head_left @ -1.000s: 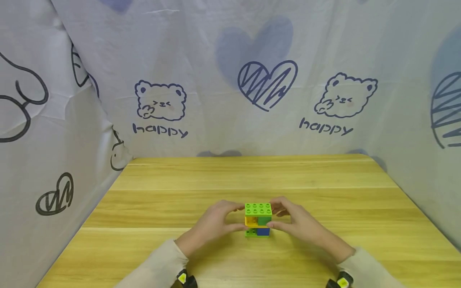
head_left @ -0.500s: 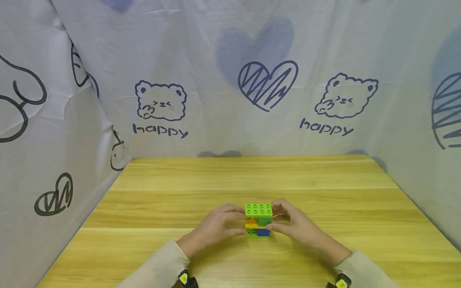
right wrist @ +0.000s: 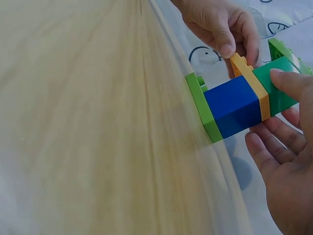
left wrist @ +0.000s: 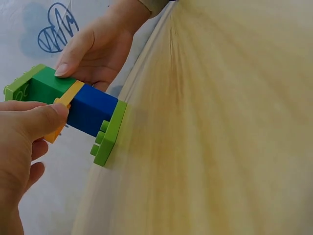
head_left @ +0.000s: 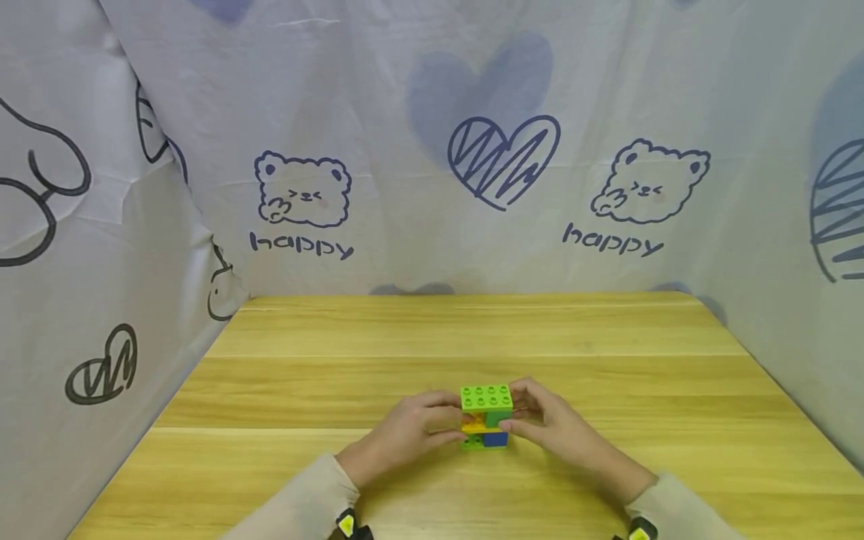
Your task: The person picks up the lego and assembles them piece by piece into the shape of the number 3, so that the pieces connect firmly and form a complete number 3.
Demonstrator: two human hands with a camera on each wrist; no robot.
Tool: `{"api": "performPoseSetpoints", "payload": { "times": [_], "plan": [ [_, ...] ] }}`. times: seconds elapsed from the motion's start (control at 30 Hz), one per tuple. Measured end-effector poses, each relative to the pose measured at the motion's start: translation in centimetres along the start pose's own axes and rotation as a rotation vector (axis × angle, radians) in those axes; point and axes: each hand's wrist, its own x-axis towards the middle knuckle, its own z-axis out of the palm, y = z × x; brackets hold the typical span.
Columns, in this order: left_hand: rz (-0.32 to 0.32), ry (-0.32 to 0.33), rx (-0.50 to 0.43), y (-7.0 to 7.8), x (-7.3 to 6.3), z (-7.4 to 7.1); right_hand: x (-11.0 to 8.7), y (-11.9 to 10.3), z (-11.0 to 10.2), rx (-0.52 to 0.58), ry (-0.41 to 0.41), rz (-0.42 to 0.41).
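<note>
A small stack of toy building bricks stands upright on the table between both hands. It has a light green top plate (head_left: 486,396), a green brick (right wrist: 277,84), an orange plate (right wrist: 256,88), a blue brick (left wrist: 93,108) and a light green bottom plate (left wrist: 110,134). Both bricks sit at the right end, which leaves gaps at the left. With thumb and fingers, my left hand (head_left: 405,429) pinches the left end of the orange plate. My right hand (head_left: 563,431) holds the green brick's right side, its thumb at the front. Some fingertips are hidden behind the stack.
The wooden table (head_left: 304,337) reaches to a pale cloth backdrop (head_left: 398,225) printed with hearts and bears. More of the cloth hangs at the left and right. A dark wrist strap (head_left: 351,525) shows on the left sleeve.
My left hand's fingers have shifted from beside the top plate down into the gap above the orange plate. My right hand keeps its hold, and the stack has barely moved.
</note>
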Motion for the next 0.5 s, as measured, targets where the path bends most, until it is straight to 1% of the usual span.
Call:
{"api": "performPoseSetpoints", "payload": {
  "times": [0.1, 0.2, 0.37, 0.5],
  "plan": [
    [0.078, 0.021, 0.071, 0.04, 0.07, -0.19, -0.05, 0.06, 0.03, 0.003, 0.000, -0.001],
    [0.118, 0.021, 0.115, 0.16, 0.14, -0.50, -0.07, 0.04, 0.06, 0.001, 0.001, 0.002],
    [0.127, 0.014, 0.158, 0.35, 0.18, -0.71, -0.10, -0.16, 0.08, 0.001, 0.007, 0.008],
    [0.126, 0.014, 0.166, 0.32, 0.18, -0.65, -0.16, -0.29, 0.11, -0.002, 0.011, 0.006]
  ]
}}
